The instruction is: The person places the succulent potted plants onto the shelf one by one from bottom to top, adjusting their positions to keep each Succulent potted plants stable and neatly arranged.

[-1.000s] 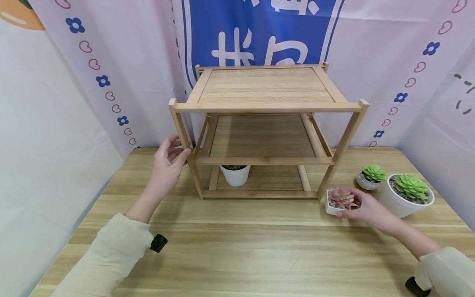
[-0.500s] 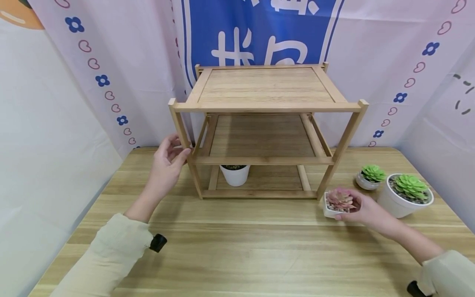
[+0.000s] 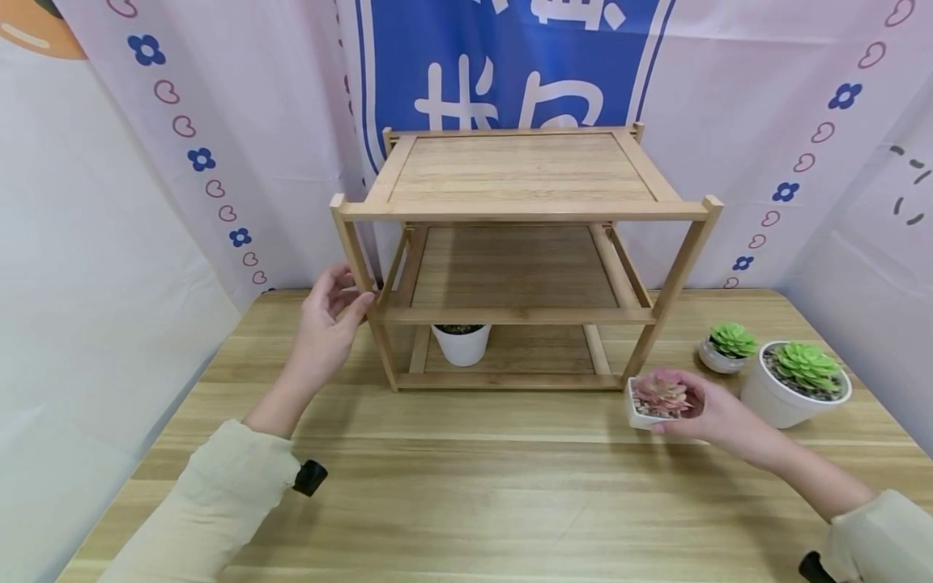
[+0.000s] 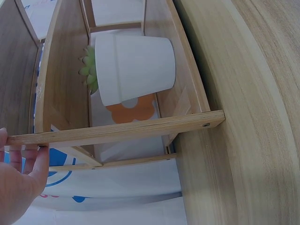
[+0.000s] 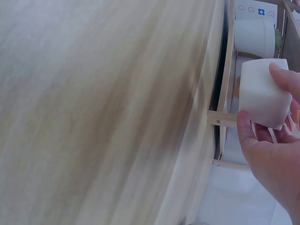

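A three-tier wooden shelf (image 3: pixel 525 166) stands at the back of the table. My left hand (image 3: pixel 331 324) holds its front left post, thumb in front and fingers behind. Beside the front right post, my right hand (image 3: pixel 717 413) grips a small angular white pot bearing a pink succulent (image 3: pixel 662 393). In the right wrist view, thumb and fingers wrap the sides of that white pot (image 5: pixel 265 91). On the shelf's bottom tier sits a larger white pot (image 3: pixel 462 346); its green leaves (image 4: pixel 88 70) show in the left wrist view but are hidden by the middle tier from above.
To the right of the shelf stand a small potted green succulent (image 3: pixel 732 344) and a bigger one (image 3: pixel 805 368) in a white pot. A wood-grain table (image 3: pixel 466 494) spreads in front. Behind the shelf hangs a printed cloth (image 3: pixel 510 73).
My right hand has shifted slightly left with the pink succulent, from beside the right post to just in front of it. The left hand stays on the left post.
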### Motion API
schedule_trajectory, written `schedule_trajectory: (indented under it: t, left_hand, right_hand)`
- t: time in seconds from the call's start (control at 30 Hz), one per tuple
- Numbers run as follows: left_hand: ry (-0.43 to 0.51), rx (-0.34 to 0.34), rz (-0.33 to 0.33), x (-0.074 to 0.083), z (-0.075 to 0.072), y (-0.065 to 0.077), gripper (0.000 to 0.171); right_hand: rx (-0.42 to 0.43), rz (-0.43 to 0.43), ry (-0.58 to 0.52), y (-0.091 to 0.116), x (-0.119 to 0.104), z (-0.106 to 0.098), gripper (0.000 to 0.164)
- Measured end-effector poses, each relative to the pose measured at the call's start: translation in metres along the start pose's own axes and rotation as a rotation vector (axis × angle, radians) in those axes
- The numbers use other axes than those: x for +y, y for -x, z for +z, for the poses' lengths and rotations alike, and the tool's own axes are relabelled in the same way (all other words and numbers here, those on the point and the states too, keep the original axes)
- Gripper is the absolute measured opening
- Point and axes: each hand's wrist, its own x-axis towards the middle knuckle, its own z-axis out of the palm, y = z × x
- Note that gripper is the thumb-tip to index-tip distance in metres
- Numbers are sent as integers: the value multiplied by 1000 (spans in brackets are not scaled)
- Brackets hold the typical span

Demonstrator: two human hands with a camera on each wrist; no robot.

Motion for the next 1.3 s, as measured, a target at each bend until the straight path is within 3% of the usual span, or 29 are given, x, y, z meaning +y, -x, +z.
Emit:
schedule_trajectory:
  t: [0.3, 0.9, 1.3]
  left_hand:
    - [7, 4, -3, -1, 0, 0, 45]
    - [1, 4, -11, 0, 0, 0, 46]
    - [26, 23, -8, 2, 2, 0, 44]
  right_hand:
    - [-27, -63, -49, -3, -7, 5, 69]
    - [-81, -19, -94, -11, -26, 11, 78]
    - [-84, -46, -104, -18, -34, 15, 76]
